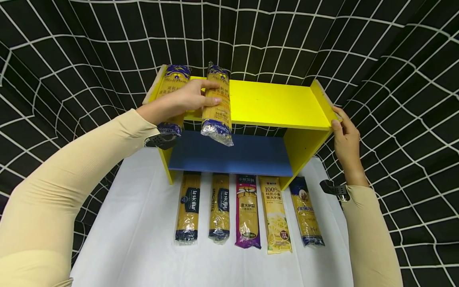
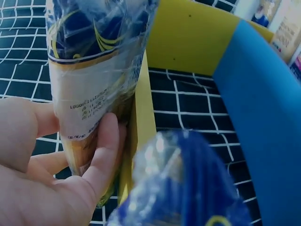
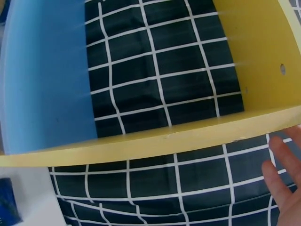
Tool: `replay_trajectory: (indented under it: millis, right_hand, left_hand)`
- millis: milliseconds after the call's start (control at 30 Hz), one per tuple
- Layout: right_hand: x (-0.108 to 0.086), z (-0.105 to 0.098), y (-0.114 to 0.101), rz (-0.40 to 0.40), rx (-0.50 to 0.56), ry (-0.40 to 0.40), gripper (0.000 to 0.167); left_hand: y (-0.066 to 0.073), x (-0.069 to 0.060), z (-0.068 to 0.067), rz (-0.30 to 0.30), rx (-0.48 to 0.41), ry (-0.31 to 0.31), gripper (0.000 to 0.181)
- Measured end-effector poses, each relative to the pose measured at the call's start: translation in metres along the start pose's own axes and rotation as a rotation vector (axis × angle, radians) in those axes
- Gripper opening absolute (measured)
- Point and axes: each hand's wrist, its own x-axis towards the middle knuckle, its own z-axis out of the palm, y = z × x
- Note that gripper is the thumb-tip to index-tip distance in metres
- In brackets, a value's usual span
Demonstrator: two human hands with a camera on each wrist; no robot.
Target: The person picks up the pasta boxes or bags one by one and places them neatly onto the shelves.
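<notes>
A person's left hand (image 1: 195,95) pinches a spaghetti packet (image 1: 221,111) between thumb and fingers. The packet is upright, slightly tilted, at the yellow upper shelf (image 1: 272,101), left of its middle; whether it rests there cannot be told. Its lower blue band reads "SPAGHETTI 4", with Chinese lettering above; the brand script is too small to read surely. The left wrist view shows a pale panel with small stamped print on it.

A matching packet (image 1: 175,84) stands at the shelf's left end, partly hidden by the left arm; "AGHETTI" shows at its foot.

The right hand (image 1: 348,139), fingers spread and fairly straight, touches the outer edge of the right side panel (image 1: 310,147). Below is a blue shelf (image 1: 229,151).

On a white cloth (image 1: 143,231), five pasta packets lie in a row. From the left: two labelled "la sicilia" (image 1: 188,207) (image 1: 219,211); a purple-edged packet (image 1: 248,215) with Chinese characters for Italian noodles; a cream packet (image 1: 276,219) reading "100%" above Chinese text, with noodles pictured; and a blue-ended packet (image 1: 307,215) on which "ankar" can be read.
</notes>
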Motion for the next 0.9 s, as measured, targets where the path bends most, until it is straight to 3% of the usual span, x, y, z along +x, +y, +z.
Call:
replay_trajectory:
  millis: [400,600,900]
  right_hand:
    - [-0.0012,0.0015,-0.0009,-0.010,0.014,0.001,0.038]
    - [-0.0011,0.0013,-0.0002,-0.001,-0.003,0.015,0.038]
    - [-0.0008,0.0032,-0.0008,0.010,-0.002,0.015,0.038]
  left_hand:
    - [0.0018,0.0006,0.0030,-0.015,0.068,0.028,0.070]
    - [-0.0013,0.0004,0.0003,0.007,0.138,0.051,0.072]
    - [-0.0063,-0.0004,-0.0044,-0.032,0.180,0.067,0.077]
